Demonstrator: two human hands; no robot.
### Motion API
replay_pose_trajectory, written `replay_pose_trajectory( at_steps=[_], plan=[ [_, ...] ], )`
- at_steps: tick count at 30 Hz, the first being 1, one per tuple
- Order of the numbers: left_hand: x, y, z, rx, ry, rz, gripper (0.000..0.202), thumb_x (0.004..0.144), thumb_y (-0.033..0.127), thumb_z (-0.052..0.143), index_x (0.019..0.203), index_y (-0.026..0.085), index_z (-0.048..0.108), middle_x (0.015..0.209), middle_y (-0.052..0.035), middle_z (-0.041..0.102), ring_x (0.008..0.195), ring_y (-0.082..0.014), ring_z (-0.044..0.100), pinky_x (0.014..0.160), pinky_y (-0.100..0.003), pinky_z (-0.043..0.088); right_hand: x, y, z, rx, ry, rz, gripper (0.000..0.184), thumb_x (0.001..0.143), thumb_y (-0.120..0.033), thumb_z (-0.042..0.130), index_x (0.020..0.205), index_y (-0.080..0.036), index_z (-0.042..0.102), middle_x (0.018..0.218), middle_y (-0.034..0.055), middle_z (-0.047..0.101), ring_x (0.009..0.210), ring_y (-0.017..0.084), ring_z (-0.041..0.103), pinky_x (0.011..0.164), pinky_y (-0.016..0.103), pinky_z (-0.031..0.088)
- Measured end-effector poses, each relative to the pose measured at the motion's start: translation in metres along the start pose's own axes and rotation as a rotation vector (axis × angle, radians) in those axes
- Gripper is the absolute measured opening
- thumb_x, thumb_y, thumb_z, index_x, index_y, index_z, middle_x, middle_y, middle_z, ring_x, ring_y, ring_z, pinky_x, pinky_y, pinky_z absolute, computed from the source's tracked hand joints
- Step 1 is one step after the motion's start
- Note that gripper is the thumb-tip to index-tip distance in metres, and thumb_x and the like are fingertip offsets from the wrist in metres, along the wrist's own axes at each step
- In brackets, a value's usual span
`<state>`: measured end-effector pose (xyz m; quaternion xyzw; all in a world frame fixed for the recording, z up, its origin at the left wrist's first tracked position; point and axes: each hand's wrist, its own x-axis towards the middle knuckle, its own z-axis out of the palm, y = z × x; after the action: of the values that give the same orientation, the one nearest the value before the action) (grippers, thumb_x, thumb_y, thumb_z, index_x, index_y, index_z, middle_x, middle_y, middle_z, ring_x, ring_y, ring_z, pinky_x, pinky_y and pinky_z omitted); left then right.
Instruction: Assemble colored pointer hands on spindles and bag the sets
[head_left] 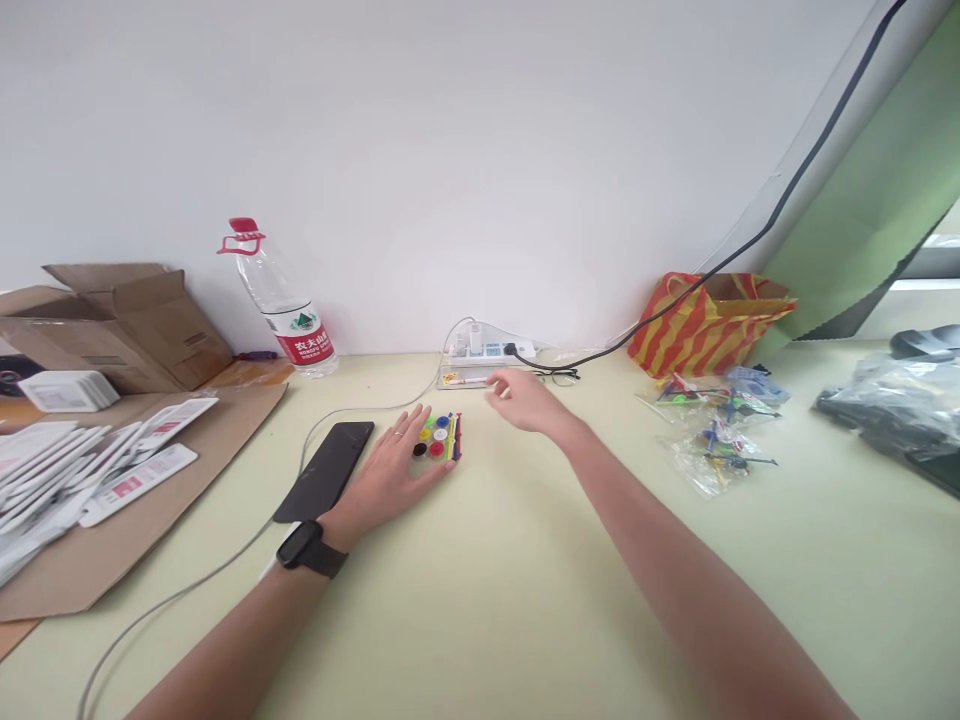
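My left hand [394,462] lies flat on the table with its fingers stretched out. It wears a ring, and a black watch [311,548] is on the wrist. Beside its fingers sit several small round coloured pieces [440,435] in rows, partly covered by the hand. Thin coloured strips [454,438] stand along their right side. My right hand [525,400] is over the table near the power strip, fingers curled and thumb close to the index finger. Whatever they may hold is too small to make out. A slim white stick [469,380] lies just left of its fingertips.
A white power strip [491,350] with cables is against the wall. A black phone [326,470] lies left of my left hand. Further left are a water bottle [300,335], cardboard box [127,330] and white tags [142,480]. Right: striped bag [705,325], bagged plastic parts [716,430].
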<state>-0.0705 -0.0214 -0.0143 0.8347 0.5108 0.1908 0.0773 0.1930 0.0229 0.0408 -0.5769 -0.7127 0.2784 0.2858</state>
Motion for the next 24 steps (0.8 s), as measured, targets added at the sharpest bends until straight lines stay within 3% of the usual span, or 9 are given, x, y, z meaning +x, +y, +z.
replay_pose_trajectory(
  at_steps=[3, 5, 8, 11, 14, 18, 22, 24],
  plan=[
    [-0.003, 0.023, -0.004, 0.024, 0.069, 0.068, 0.080, 0.099, 0.060, 0.052, 0.166, 0.028, 0.021, 0.171, -0.0056, 0.026, 0.159, -0.0340, 0.016, 0.128, -0.054, 0.025, -0.032, 0.031, -0.037, -0.244, 0.151, -0.004, 0.029, 0.096, -0.028, 0.058, 0.123, -0.022, 0.065, 0.121, 0.0111, 0.071, 0.108, 0.027, 0.065, 0.092, 0.038, 0.050],
    [-0.009, 0.044, -0.003, -0.002, 0.076, 0.150, 0.071, 0.101, 0.054, 0.051, 0.164, 0.031, 0.027, 0.169, -0.0030, 0.031, 0.159, -0.0327, 0.019, 0.129, -0.054, 0.025, -0.066, 0.064, -0.059, -0.488, 0.201, 0.068, 0.029, 0.095, -0.025, 0.055, 0.122, -0.021, 0.065, 0.126, 0.0140, 0.069, 0.116, 0.030, 0.062, 0.096, 0.043, 0.048],
    [-0.020, 0.080, 0.003, -0.149, -0.098, 0.269, 0.067, 0.102, 0.051, 0.051, 0.164, 0.034, 0.029, 0.167, -0.0014, 0.034, 0.157, -0.0291, 0.028, 0.128, -0.051, 0.032, -0.122, 0.121, -0.092, -0.803, 0.206, 0.294, 0.024, 0.095, -0.024, 0.051, 0.111, -0.018, 0.067, 0.122, 0.0195, 0.068, 0.118, 0.039, 0.059, 0.091, 0.051, 0.048],
    [-0.024, 0.105, 0.013, -0.224, -0.277, 0.365, 0.067, 0.102, 0.055, 0.049, 0.163, 0.035, 0.030, 0.169, -0.0001, 0.030, 0.157, -0.0280, 0.027, 0.127, -0.050, 0.034, -0.168, 0.172, -0.124, -0.835, 0.265, 0.459, 0.025, 0.099, -0.033, 0.045, 0.102, -0.022, 0.067, 0.115, 0.0196, 0.069, 0.112, 0.040, 0.061, 0.081, 0.051, 0.050],
    [-0.013, 0.116, 0.024, -0.196, -0.312, 0.358, 0.068, 0.102, 0.061, 0.046, 0.163, 0.033, 0.033, 0.170, 0.0001, 0.026, 0.158, -0.0301, 0.021, 0.130, -0.052, 0.027, -0.193, 0.204, -0.147, -0.794, 0.384, 0.494, 0.028, 0.099, -0.045, 0.047, 0.112, -0.027, 0.064, 0.119, 0.0227, 0.068, 0.114, 0.043, 0.062, 0.077, 0.052, 0.049],
    [0.015, 0.117, 0.042, -0.142, -0.273, 0.252, 0.076, 0.101, 0.069, 0.039, 0.164, 0.027, 0.030, 0.171, -0.0044, 0.022, 0.160, -0.0314, 0.014, 0.131, -0.055, 0.017, -0.201, 0.210, -0.149, -0.604, 0.363, 0.509, 0.032, 0.091, -0.057, 0.058, 0.106, -0.029, 0.063, 0.102, 0.0175, 0.073, 0.094, 0.036, 0.070, 0.070, 0.043, 0.049],
    [0.040, 0.115, 0.060, -0.101, -0.184, 0.141, 0.082, 0.097, 0.073, 0.041, 0.161, 0.021, 0.036, 0.170, -0.0113, 0.024, 0.159, -0.0359, 0.012, 0.130, -0.061, 0.009, -0.195, 0.186, -0.129, -0.441, 0.286, 0.506, 0.048, 0.085, -0.071, 0.058, 0.103, -0.027, 0.063, 0.080, 0.0072, 0.072, 0.074, 0.031, 0.070, 0.062, 0.039, 0.049],
    [0.049, 0.113, 0.066, -0.101, -0.164, 0.125, 0.083, 0.097, 0.073, 0.041, 0.159, 0.019, 0.037, 0.170, -0.0137, 0.025, 0.159, -0.0361, 0.012, 0.130, -0.059, 0.009, -0.185, 0.170, -0.114, -0.330, 0.234, 0.473, 0.047, 0.087, -0.067, 0.058, 0.110, -0.027, 0.063, 0.080, 0.0059, 0.073, 0.075, 0.029, 0.071, 0.064, 0.036, 0.051]
  ],
)
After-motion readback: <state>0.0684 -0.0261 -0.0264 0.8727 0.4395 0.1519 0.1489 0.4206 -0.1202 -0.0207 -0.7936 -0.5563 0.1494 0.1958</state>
